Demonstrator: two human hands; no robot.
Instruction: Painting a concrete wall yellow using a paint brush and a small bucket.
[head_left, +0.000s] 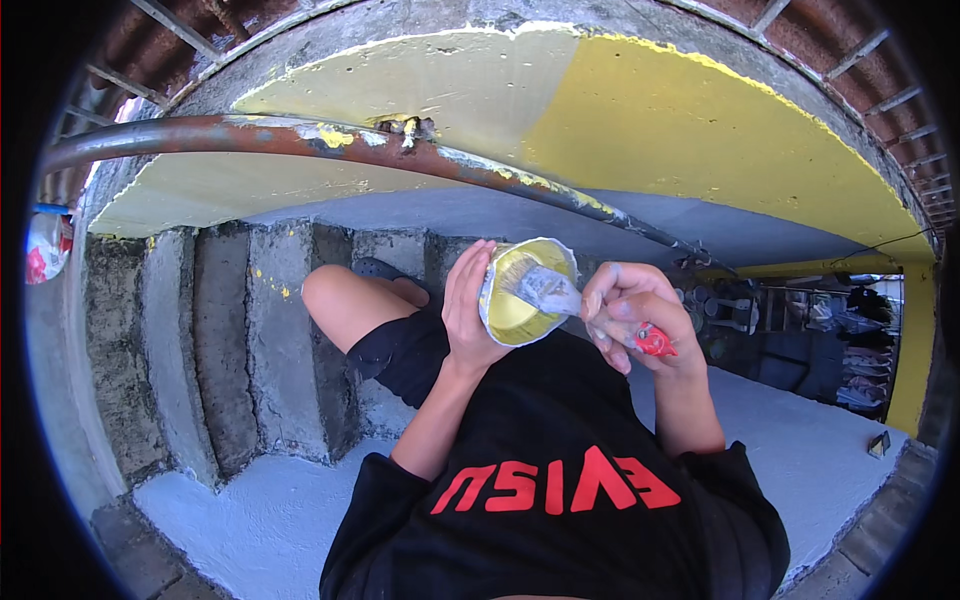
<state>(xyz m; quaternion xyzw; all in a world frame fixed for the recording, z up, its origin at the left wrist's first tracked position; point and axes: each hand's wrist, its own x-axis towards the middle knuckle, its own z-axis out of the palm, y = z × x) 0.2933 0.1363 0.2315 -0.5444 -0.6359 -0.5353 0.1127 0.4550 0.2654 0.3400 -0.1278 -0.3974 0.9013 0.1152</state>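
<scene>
My left hand (469, 304) is wrapped around the side of a small paint cup (491, 296), its mouth tilted towards me. Yellow paint (517, 309) coats the inside of the cup, and its rim is whitish and rough. In my right hand (641, 311) is a paintbrush (550, 291) smeared with pale grey paint, gripped by its handle. The bristles are inside the cup's mouth; whether they touch the paint I cannot tell. The handle's red end (655, 340) sticks out past my fingers.
A rusty metal handrail (315, 142) runs before me along a wall (675, 127) painted pale and brighter yellow. Concrete steps (277, 337) lie on the left, with my bent leg over them. Plastic chairs (731, 311) and stacked items stand in the dim space at right.
</scene>
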